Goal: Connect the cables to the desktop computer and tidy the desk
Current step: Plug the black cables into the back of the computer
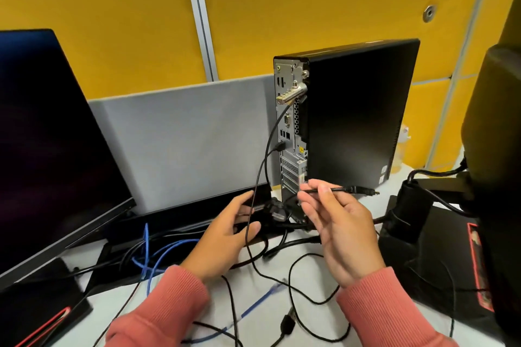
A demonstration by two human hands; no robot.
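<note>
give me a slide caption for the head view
Right hand pinches a black cable beside the desktop computer; left hand holds cables below.

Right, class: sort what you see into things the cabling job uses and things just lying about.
Job:
desktop computer
thin black cable, pinched by right hand
left hand on cable bundle
blue network cable

Lying about:
monitor
grey divider

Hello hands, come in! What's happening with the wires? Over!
Right hand pinching thin black cable, plug free. Left hand gripping cable bundle. Computer rear: one cable in. Loose wires across desk.
</note>
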